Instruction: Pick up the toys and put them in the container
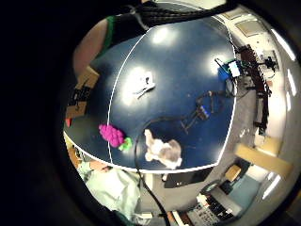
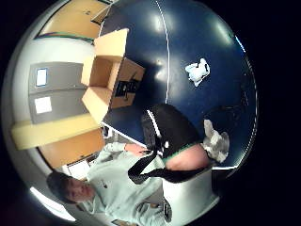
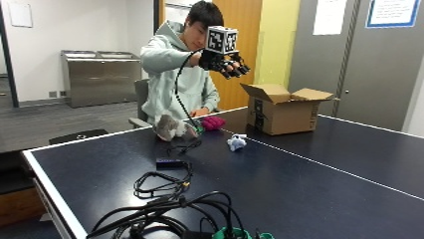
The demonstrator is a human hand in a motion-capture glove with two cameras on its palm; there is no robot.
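Gloved right hand (image 3: 228, 63) is raised high above the table (image 3: 318, 184), fingers loosely curled, holding nothing; grey plush (image 3: 173, 128), pink toy (image 3: 213, 123) and small white toy (image 3: 236, 143) lie on the table near the open cardboard box (image 3: 283, 114); best to lower onto one toy and grip it mid-body.

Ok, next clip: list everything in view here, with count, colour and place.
Cardboard box: one, brown, open, on the table across the white line.
Grape toy: one, magenta with green, near the person's table edge.
Plush animal: one, grey-white, beside the grapes.
Small plush: one, white-blue, mid-table by the line.
Cables: black, near end.
Table: one, dark blue.
Right hand: black glove, raised above the table, holding nothing.
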